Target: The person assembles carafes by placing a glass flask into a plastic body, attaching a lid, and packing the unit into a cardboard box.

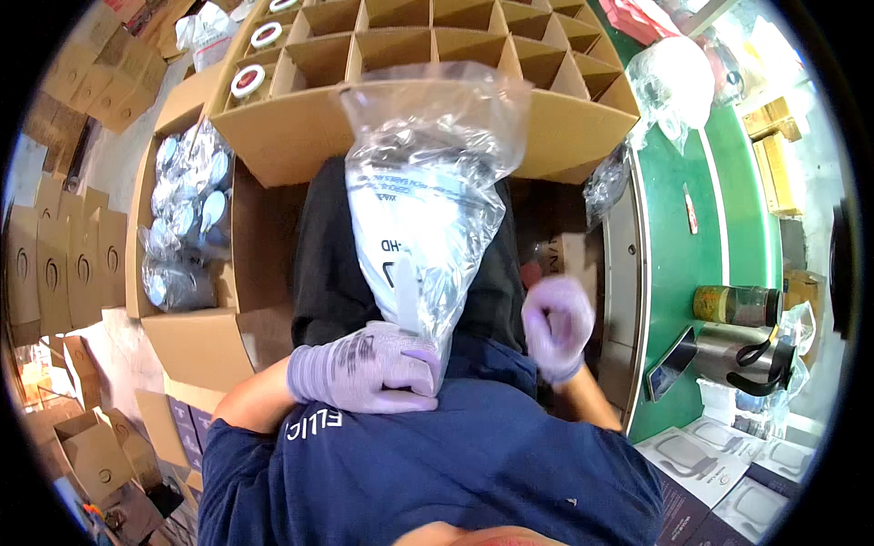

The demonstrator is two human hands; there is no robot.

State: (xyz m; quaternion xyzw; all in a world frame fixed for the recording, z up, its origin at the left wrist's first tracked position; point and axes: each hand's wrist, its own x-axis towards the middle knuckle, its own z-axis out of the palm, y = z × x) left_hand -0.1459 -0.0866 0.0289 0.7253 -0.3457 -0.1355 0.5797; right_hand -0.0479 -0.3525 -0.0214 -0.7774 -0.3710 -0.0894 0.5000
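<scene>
My left hand (378,371), in a light purple knit glove, is closed around the gathered lower end of a clear plastic bag (437,114). Inside the bag is a pale blue-white bottle (401,227) with dark lettering and a dark part at its far end. The bag lies over my lap, its loose far end reaching up to the divided carton. Apart from the bag, to its right, my right hand (557,328) is raised in a matching glove. Its fingers are curled in and slightly blurred, with nothing visible in them.
A cardboard carton with dividers (300,146) stands ahead, with several red-and-white-topped jars (248,82) in its left cells. At left, an open box (187,323) holds several wrapped blue-capped bottles (187,218). The green table (678,282) at right carries a phone (672,364) and a steel flask (733,355).
</scene>
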